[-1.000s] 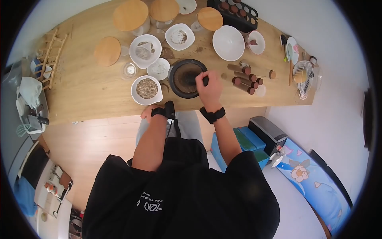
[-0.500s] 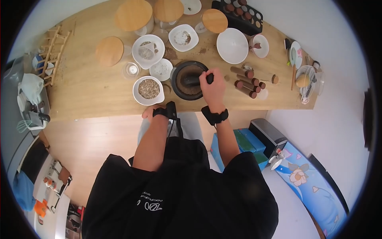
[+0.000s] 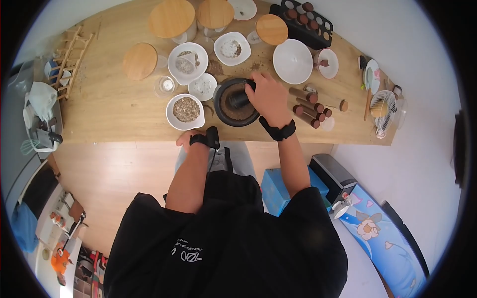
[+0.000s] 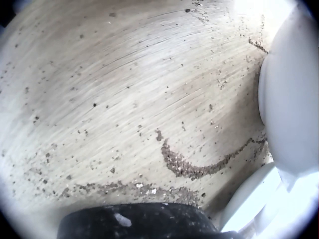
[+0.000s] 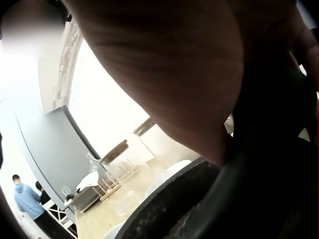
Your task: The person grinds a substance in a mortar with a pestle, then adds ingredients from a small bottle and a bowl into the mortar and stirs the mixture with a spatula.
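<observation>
In the head view, my right hand (image 3: 271, 99) grips the upper end of a black pestle (image 3: 239, 99). The pestle leans to the right inside a dark stone mortar (image 3: 216, 110), over brown ground powder (image 3: 231, 115). The palm and the dark pestle fill much of the right wrist view, above the mortar's rim (image 5: 144, 215). My left hand (image 3: 185, 139) rests at the table's front edge, left of the mortar, its fingers partly hidden by the wrist. Nearest to it stands a white spouted bowl (image 3: 199, 122) of coarse brown grains.
White bowls with powders (image 3: 202, 94) stand left of and behind the mortar. An empty white bowl (image 3: 292, 62) and brown-capped tubes (image 3: 312, 107) are to the right. Wooden-lidded jars (image 3: 171, 19) and a black tube rack (image 3: 318, 37) line the back. Spilled powder (image 4: 194, 169) dots the table.
My right hand has moved round the mortar's right side and away from me, tilting the pestle's top the same way. The left hand stays at the table edge. The head view has shifted slightly.
</observation>
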`<state>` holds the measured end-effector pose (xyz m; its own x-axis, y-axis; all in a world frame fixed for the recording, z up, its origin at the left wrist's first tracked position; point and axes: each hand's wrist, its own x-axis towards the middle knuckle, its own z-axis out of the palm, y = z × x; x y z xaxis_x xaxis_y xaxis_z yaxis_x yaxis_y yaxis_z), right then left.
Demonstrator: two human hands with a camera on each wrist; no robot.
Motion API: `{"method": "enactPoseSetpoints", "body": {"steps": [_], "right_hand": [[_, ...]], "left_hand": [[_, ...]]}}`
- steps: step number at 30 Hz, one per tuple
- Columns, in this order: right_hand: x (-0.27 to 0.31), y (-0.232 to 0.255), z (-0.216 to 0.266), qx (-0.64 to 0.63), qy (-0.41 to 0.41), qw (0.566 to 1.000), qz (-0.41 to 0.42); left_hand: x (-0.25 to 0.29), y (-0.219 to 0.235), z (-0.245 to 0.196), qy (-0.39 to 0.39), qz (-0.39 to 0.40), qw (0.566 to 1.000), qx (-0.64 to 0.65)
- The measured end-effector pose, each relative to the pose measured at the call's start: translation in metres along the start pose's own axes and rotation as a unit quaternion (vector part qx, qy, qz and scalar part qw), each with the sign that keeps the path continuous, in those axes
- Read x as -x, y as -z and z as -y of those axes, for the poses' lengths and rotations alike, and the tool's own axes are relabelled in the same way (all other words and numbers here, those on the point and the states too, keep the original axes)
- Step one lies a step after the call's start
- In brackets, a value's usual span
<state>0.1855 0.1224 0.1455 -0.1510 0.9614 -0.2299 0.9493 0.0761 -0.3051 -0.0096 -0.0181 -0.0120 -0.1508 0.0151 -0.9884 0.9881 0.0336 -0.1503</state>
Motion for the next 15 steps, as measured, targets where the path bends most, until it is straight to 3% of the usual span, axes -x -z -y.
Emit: {"method": "enactPoseSetpoints", "body": {"steps": [6,8,15], "right_hand": [[-0.016,0.006,-0.007,0.051,0.084,0.994,0.036],[-0.020,0.007,-0.004,0.100,0.107,0.986,0.085],[-0.013,0.003,-0.012,0.132,0.169,0.976,0.036]], "left_hand": [[0.000,-0.001,-0.001,0.016,-0.002,1.000,0.008],[0.001,0.001,-0.002,0.021,-0.004,1.000,0.010],[0.002,0.001,0.001,0.030,-0.006,0.999,0.034]]}}
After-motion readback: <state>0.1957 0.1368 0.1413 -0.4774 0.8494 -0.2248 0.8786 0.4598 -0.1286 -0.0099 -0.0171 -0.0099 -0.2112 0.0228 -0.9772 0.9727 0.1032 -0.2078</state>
